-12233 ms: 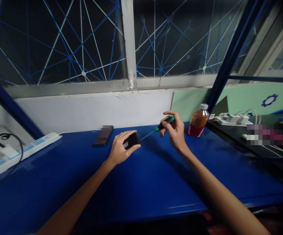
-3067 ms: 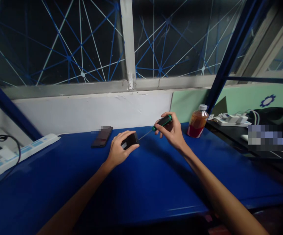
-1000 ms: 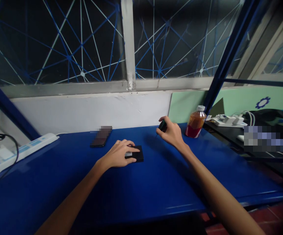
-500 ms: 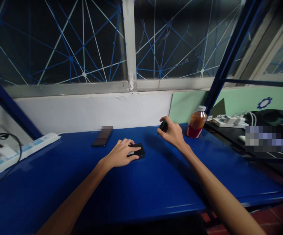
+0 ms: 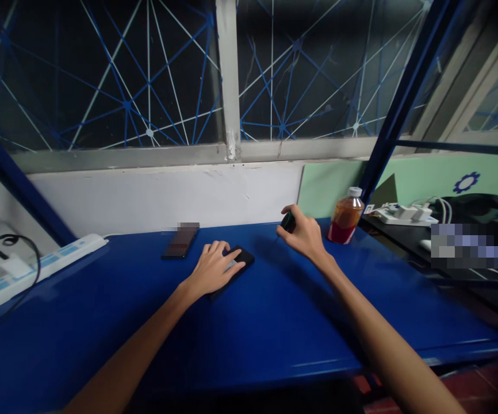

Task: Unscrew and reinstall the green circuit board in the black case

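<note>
A flat black rectangular case (image 5: 245,256) with a greyish patch lies slantwise on the blue table (image 5: 275,322). My left hand (image 5: 211,269) rests over it, palm down, fingers spread across its top. Much of the case is hidden under that hand. To the right, my right hand (image 5: 303,231) is raised above the tabletop, its fingers wrapped round a small screwdriver (image 5: 288,221) with a dark green and black handle. The thin shaft points down, apart from the case. Its tip is hard to make out.
A dark phone (image 5: 181,241) lies behind my left hand. Further left is a white power strip (image 5: 54,261) with a black cable. A bottle of reddish drink (image 5: 346,215) stands right of my right hand. Another power strip (image 5: 408,215) sits on the black desk beyond.
My left hand has turned the black case on the table, so its near end now swings toward the lower left. My right hand with the screwdriver has stayed in place.
</note>
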Action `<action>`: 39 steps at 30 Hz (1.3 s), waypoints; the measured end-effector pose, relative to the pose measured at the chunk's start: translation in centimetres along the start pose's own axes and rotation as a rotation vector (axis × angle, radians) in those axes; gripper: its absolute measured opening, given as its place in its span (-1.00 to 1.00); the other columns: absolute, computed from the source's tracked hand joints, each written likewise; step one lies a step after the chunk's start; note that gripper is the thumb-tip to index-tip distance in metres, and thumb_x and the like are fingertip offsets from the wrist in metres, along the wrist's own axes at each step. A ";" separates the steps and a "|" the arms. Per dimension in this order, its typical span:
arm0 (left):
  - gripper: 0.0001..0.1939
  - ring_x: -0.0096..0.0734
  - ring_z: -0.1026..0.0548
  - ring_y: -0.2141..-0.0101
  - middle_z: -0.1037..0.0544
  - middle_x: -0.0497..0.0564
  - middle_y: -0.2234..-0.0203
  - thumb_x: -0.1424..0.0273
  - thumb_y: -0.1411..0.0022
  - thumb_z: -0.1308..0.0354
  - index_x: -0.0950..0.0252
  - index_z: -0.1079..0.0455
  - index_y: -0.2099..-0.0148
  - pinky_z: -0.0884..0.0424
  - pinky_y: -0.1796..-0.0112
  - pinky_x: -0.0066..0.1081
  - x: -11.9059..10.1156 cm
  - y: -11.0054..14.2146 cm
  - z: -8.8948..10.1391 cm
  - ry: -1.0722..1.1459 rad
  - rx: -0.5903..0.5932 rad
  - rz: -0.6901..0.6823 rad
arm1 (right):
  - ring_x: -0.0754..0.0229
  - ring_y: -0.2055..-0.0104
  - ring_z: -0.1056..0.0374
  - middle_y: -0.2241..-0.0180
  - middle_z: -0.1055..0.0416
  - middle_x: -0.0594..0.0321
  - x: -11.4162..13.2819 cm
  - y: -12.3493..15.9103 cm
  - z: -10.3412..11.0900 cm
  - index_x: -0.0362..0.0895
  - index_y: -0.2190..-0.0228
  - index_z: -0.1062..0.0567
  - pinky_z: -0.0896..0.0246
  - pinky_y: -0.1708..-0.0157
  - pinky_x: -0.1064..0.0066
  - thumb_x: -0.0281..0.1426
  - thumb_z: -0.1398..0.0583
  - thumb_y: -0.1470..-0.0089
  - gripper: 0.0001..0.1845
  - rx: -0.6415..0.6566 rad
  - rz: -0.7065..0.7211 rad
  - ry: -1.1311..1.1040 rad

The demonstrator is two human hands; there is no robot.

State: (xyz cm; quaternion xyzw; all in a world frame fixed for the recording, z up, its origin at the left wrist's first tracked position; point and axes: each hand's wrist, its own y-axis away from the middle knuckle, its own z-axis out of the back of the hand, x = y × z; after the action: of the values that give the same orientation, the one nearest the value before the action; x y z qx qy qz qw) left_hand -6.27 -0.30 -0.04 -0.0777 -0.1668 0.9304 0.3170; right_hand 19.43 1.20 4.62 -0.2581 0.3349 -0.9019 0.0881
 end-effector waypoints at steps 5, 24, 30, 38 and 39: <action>-0.59 -0.07 -0.21 -0.17 -0.26 0.04 -0.21 0.15 -0.41 0.20 0.04 -0.26 -0.20 -0.13 -0.07 -0.02 0.3 -0.1 0.1 0.124 0.100 -0.102 | 0.19 0.57 -0.26 0.60 -0.39 0.35 0.1 0.0 0.1 -0.04 0.20 -0.37 0.02 0.52 0.42 -0.31 -0.14 0.12 -0.66 -0.011 0.011 -0.008; -0.45 -0.03 -0.15 -0.21 -0.18 0.11 -0.25 0.00 -0.36 0.20 0.06 -0.05 -0.31 -0.15 -0.05 -0.02 0.2 -0.4 0.4 0.074 0.213 -0.154 | 0.19 0.54 -0.31 0.55 -0.44 0.35 0.2 0.1 0.1 -0.05 0.18 -0.36 0.00 0.51 0.41 -0.32 -0.14 0.11 -0.64 -0.006 0.032 -0.022; -0.44 -0.04 -0.23 -0.14 -0.28 0.15 -0.18 0.01 -0.38 0.26 0.15 -0.15 -0.26 -0.18 0.02 -0.07 0.2 -0.5 0.6 -0.035 0.160 -0.149 | 0.21 0.56 -0.28 0.59 -0.41 0.38 0.2 0.1 0.2 -0.05 0.21 -0.37 0.02 0.52 0.43 -0.33 -0.15 0.12 -0.66 -0.017 0.021 -0.010; -0.41 -0.01 -0.31 -0.01 -0.42 0.22 0.01 0.03 -0.38 0.29 0.25 -0.34 -0.14 -0.07 -0.04 0.03 1.8 -0.2 0.3 -0.185 0.030 -0.081 | 0.22 0.58 -0.25 0.62 -0.37 0.37 0.1 0.0 0.0 -0.06 0.22 -0.38 0.04 0.53 0.43 -0.32 -0.14 0.13 -0.66 -0.022 0.016 -0.013; -0.41 -0.02 -0.32 0.01 -0.43 0.22 0.05 0.03 -0.39 0.29 0.25 -0.36 -0.12 -0.05 -0.05 0.04 2.1 -0.2 0.2 -0.195 0.016 -0.075 | 0.21 0.58 -0.25 0.62 -0.37 0.37 0.1 0.0 0.0 -0.06 0.22 -0.38 0.04 0.53 0.43 -0.32 -0.14 0.13 -0.66 -0.020 0.017 -0.013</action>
State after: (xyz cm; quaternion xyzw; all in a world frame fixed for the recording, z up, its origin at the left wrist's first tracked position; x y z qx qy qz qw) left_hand -7.85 1.03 0.17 0.0223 -0.1924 0.9222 0.3346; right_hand 19.32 1.16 4.71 -0.2618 0.3457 -0.8960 0.0955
